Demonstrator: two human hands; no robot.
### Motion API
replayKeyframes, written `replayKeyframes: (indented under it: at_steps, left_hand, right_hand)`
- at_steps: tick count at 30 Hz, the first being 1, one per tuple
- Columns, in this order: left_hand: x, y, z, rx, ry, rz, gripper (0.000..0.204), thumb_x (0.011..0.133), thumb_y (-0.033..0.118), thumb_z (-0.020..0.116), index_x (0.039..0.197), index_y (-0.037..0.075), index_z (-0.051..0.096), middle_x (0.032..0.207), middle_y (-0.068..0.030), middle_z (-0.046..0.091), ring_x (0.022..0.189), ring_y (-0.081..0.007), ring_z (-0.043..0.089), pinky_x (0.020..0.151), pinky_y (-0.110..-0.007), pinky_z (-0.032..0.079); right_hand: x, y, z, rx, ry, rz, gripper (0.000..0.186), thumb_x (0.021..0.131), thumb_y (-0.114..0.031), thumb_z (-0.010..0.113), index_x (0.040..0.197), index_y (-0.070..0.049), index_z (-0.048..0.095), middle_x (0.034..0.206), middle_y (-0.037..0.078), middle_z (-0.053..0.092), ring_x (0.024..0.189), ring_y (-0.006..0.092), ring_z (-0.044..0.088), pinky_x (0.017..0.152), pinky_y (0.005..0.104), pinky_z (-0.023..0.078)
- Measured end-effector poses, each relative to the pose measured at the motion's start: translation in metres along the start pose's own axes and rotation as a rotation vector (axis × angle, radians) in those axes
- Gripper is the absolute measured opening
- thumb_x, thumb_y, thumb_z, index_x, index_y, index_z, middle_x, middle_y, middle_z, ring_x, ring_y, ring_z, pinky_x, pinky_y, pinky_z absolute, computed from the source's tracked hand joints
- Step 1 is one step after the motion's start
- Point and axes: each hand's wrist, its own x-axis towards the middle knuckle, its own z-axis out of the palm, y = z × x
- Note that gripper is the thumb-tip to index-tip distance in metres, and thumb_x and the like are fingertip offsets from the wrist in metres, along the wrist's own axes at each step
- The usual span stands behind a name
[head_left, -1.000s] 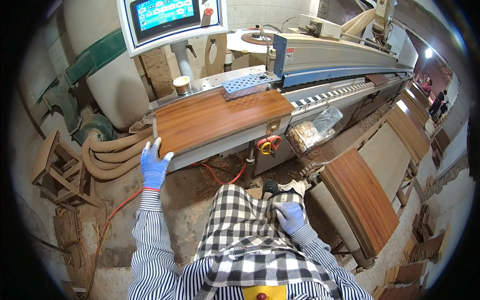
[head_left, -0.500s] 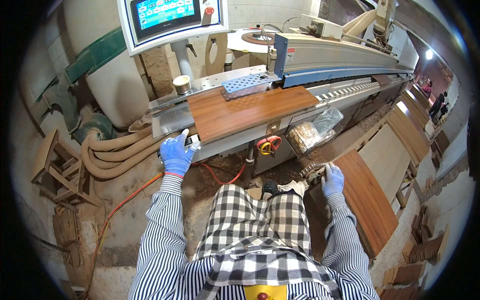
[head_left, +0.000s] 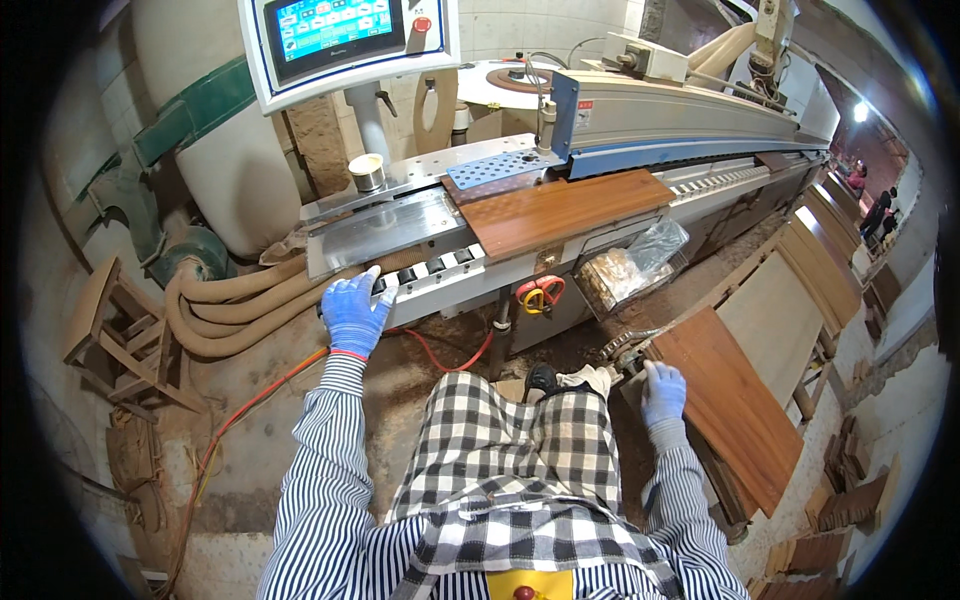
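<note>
My left hand [head_left: 354, 312], in a blue-and-white glove, lies on the near left end of the machine's roller rail [head_left: 436, 267], its thumb and fingers apart. A reddish-brown wood-grain board [head_left: 560, 210] lies flat on the machine bed, partly under a blue perforated plate [head_left: 500, 168]. Beside the bare metal infeed plate [head_left: 385, 230], several black rollers show. On my right, my gloved right hand [head_left: 663, 393] is closed at the left edge of a second wood-grain panel [head_left: 735, 400]. That panel lies askew on a stack; my fingertips are partly hidden.
A control screen [head_left: 335, 28] stands at the back left, with a round tin [head_left: 367, 172] below it. Red-and-yellow scissors [head_left: 540, 293] hang on the machine's front beside a wire basket [head_left: 620, 275]. Thick hoses [head_left: 240, 310] and a wooden stool [head_left: 125, 335] are on the left.
The board on the machine has slid right, uncovering metal plate and rollers. The panel at my right hand has turned askew, its near end swinging right. My left hand has stayed in place.
</note>
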Motion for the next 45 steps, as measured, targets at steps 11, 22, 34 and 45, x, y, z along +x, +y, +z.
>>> replayKeyframes:
  at_steps: [11,22,34,45]
  left_hand:
    - [-0.002,-0.003,0.001,-0.01,-0.069,-0.055,0.039,0.084,0.04,0.066,0.11,0.011,0.066,0.1,-0.0116,0.069,0.09,-0.0288,0.062,0.088,-0.043,0.044]
    - [0.0,0.001,0.0,-0.01,-0.075,-0.037,0.04,0.085,0.04,0.064,0.111,0.011,0.066,0.101,-0.0112,0.069,0.092,-0.0284,0.062,0.092,-0.043,0.044]
    - [-0.007,-0.012,0.004,-0.069,-0.074,0.023,0.046,0.084,0.038,0.066,0.121,0.01,0.06,0.114,-0.0121,0.065,0.108,-0.0281,0.058,0.103,-0.045,0.037]
    - [-0.033,0.054,-0.057,-0.345,-0.242,0.2,0.076,0.082,0.058,0.063,0.137,0.007,0.048,0.139,-0.0188,0.047,0.133,-0.0358,0.038,0.113,-0.047,0.026]
  right_hand:
    - [-0.134,0.054,-0.007,1.856,0.431,1.46,0.062,0.081,-0.056,0.069,0.106,0.0,0.057,0.09,0.009,0.065,0.075,0.0218,0.061,0.074,0.0327,0.054]
    - [-0.161,0.03,-0.012,2.152,0.297,1.427,0.049,0.08,-0.044,0.075,0.104,-0.004,0.062,0.102,0.011,0.066,0.081,0.0231,0.062,0.072,0.0379,0.055]
    - [-0.215,0.06,-0.025,1.977,0.823,1.286,0.056,0.079,-0.032,0.075,0.125,-0.007,0.054,0.118,0.009,0.061,0.102,0.0249,0.057,0.088,0.0419,0.046]
    - [-0.09,-0.032,-0.063,2.114,0.327,0.853,0.029,0.09,-0.025,0.062,0.112,-0.007,0.057,0.081,0.003,0.063,0.061,0.0132,0.056,0.062,0.0341,0.051]
